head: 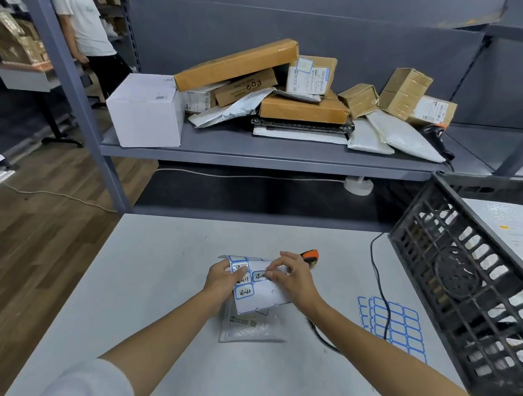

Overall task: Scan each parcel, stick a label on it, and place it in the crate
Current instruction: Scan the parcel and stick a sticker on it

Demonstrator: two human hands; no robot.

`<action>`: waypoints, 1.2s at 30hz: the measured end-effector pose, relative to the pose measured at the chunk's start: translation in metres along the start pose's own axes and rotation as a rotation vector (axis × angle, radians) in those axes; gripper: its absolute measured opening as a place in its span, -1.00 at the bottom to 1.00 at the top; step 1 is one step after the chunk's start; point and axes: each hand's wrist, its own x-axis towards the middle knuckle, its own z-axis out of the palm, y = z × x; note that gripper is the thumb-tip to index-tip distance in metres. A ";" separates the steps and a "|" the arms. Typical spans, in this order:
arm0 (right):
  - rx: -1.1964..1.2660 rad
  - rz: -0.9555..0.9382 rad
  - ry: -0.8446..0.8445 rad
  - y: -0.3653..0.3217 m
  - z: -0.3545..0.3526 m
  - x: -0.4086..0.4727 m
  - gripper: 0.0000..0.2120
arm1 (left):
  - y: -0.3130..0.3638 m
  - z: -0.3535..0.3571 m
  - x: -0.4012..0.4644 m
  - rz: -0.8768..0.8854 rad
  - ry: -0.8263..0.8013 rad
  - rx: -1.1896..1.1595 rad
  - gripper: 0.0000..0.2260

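A sheet of labels point(260, 285) is held up over the middle of the tabletop point(137, 280) by both hands. Its left side is gripped by the left hand point(225, 280), thumb pressed on the top sticker, while one written label point(260, 276) near the sheet's middle is pinched at its edge by the fingertips of the right hand point(293, 276). The labelling step is judged to be in hand: a sticker is being peeled off its backing.

Directly under the sheet, toward the near edge, a small white plastic parcel point(250, 327) lies flat on the tabletop (its printed side is partly hidden by the sheet). The next move is likely to call for the label to be lifted cleanly free, carried down and smoothed onto that parcel without creasing.

Just beyond the right hand an orange-tipped scanner point(311, 255) is seen, its black cable point(380, 282) running toward the near edge across a second, blank label sheet point(403, 326). At the right edge a black crate point(458, 278) stands tilted, with a pale package inside. On the grey shelf point(251, 147) beyond the far edge, cardboard boxes and mailers point(278, 88) are piled, waiting.
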 end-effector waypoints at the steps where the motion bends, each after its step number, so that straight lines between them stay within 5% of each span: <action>1: 0.012 -0.004 -0.001 0.001 0.001 0.001 -0.89 | 0.000 0.000 0.000 0.007 0.003 0.011 -0.78; 9: 0.290 0.117 0.010 0.004 0.004 0.012 -0.84 | -0.001 -0.010 0.001 0.027 -0.009 0.119 -0.85; 16: 0.423 0.353 0.127 0.021 -0.008 0.017 -0.94 | -0.001 -0.040 0.010 0.033 0.190 0.107 -0.87; 25: 0.185 0.529 -0.140 0.055 0.006 0.015 -0.85 | -0.003 -0.067 0.026 0.044 0.333 0.051 -0.89; 36: 0.041 0.473 -0.220 0.054 0.025 0.028 -0.76 | -0.006 -0.069 0.036 0.035 0.338 0.005 -0.94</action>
